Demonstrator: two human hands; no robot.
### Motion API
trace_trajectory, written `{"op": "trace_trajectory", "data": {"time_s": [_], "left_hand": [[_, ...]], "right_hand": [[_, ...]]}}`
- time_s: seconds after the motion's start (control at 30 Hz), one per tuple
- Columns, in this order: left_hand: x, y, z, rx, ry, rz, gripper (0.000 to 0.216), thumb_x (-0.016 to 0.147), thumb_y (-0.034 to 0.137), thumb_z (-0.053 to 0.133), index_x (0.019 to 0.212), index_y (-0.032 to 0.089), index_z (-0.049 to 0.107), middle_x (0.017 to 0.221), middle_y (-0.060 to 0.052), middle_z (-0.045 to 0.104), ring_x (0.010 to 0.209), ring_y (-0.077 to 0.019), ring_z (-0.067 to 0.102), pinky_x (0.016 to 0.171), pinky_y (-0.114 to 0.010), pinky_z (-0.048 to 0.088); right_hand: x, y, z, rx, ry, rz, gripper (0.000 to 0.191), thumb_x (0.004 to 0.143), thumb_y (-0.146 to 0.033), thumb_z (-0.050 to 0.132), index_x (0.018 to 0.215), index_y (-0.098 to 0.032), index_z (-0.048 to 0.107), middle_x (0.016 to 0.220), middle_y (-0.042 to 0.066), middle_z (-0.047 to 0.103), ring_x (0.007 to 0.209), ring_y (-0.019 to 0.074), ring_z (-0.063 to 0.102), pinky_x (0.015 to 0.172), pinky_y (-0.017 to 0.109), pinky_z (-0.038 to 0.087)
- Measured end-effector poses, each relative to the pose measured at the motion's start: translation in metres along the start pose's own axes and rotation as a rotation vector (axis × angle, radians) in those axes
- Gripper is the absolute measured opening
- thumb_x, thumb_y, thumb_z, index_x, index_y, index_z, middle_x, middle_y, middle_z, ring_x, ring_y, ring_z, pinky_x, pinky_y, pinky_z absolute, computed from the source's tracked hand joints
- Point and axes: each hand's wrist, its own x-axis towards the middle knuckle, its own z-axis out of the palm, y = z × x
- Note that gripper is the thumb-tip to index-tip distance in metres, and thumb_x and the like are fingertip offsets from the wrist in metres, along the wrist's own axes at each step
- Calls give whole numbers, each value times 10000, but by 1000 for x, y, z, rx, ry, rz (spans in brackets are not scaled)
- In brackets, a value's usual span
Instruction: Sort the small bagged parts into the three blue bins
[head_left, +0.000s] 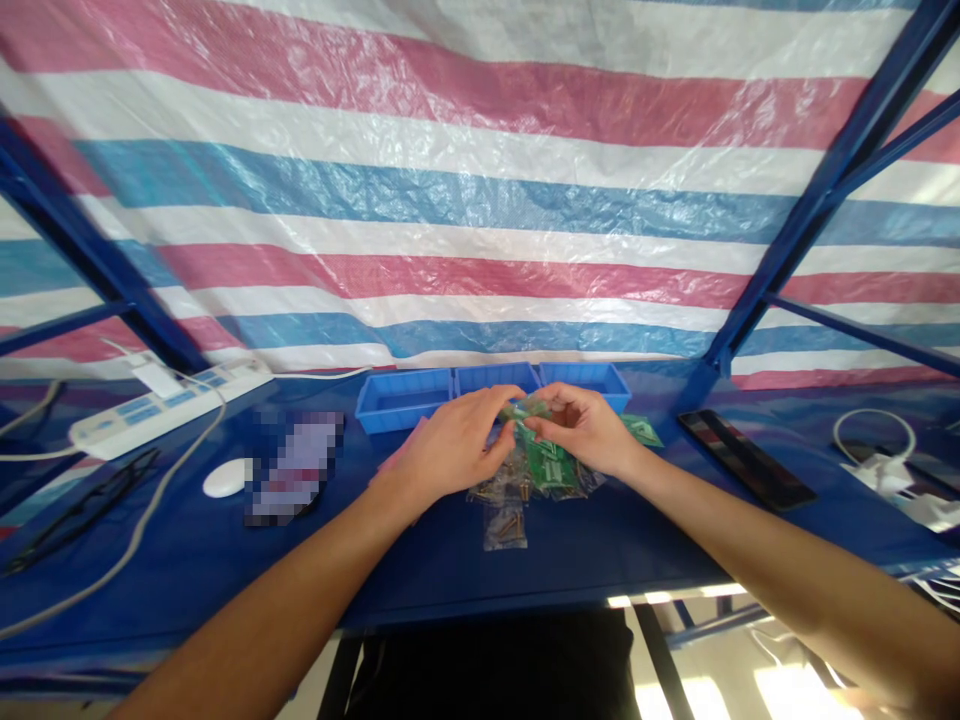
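- Left hand (469, 435) and right hand (589, 425): fingertips pinching a small green packet (526, 409) between them; contents too blurred to tell.
- Packet's held over a pile of green packets (551, 466) and clear screw bags (498, 487).
- Single screw bag (505, 527) just in front.
- Three blue bins (399, 417) behind.

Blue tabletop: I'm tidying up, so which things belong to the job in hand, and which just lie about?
Job, apparently:
held packet between left hand and right hand
green packets
bag of small pieces
blue trays, probably

Lying about, apparently:
dark phone
power strip
white oval object
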Motion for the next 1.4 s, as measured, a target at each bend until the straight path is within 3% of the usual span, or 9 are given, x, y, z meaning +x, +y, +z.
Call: {"op": "trace_trajectory", "data": {"time_s": [0.17,0.27,0.4,0.6,0.77,0.9,1.0,1.2,1.4], "left_hand": [[3,9,-5,8,116,41,515,1036,282,620,1528,222,481,1496,-160,606,1414,-314,583,1180,-500,510],[5,11,-7,58,136,173,440,1015,306,688,1440,254,585,1542,-146,573,1468,-328,525,1223,-544,464],[5,6,-4,76,136,231,318,1050,216,633,1364,259,653,1367,-103,704,1339,-272,636,1149,-501,525],[2,5,0,-25,265,152,236,1057,189,620,1275,237,694,1257,-87,760,1211,-226,702,1105,-434,553],[1,11,-2,-119,322,100,272,1051,172,628,1311,239,669,1246,-79,760,1170,-200,726,1064,-367,576],[1,18,-4,-147,289,57,358,1056,189,632,1408,250,606,1221,-58,764,1131,-179,739,1060,-343,584],[2,21,-7,-134,281,68,409,1046,222,649,1448,250,577,1384,-104,697,1287,-230,678,1131,-417,559],[4,10,-4,-14,255,234,403,991,252,734,1383,281,649,1440,-105,670,1391,-287,606,1205,-546,497],[3,3,-2,-52,288,209,298,1028,154,642,1292,274,709,1297,-78,751,1305,-247,661,1146,-485,533]], "right_hand": [[2,-1,3,80,86,-2,401,805,-443,897,1045,-239,650,849,-32,715,661,131,656,685,291,572],[1,-4,-1,150,77,24,543,825,-438,887,1255,-265,605,868,-36,721,656,148,684,675,311,592],[-1,-9,-4,223,52,18,765,837,-415,893,1498,-309,523,849,-35,712,704,181,720,634,308,591],[-4,-17,-3,139,33,70,461,926,-596,760,1204,-228,759,785,10,683,610,149,613,521,273,477],[-8,-22,-8,-134,17,-37,422,865,-549,847,1117,-213,805,597,-65,429,533,100,338,496,262,256],[-8,-19,-12,-203,22,-37,373,904,-550,808,833,-187,753,566,-71,345,528,87,223,515,281,149],[-6,-16,-12,-146,40,-9,480,893,-574,810,677,-195,611,563,-66,367,523,84,248,513,275,163],[-5,-16,-8,115,94,163,426,866,-577,841,783,-205,653,497,-85,417,438,73,277,451,250,170],[-5,-20,-6,238,36,203,427,932,-576,777,768,-219,610,490,-74,464,390,76,289,416,255,175]]}}
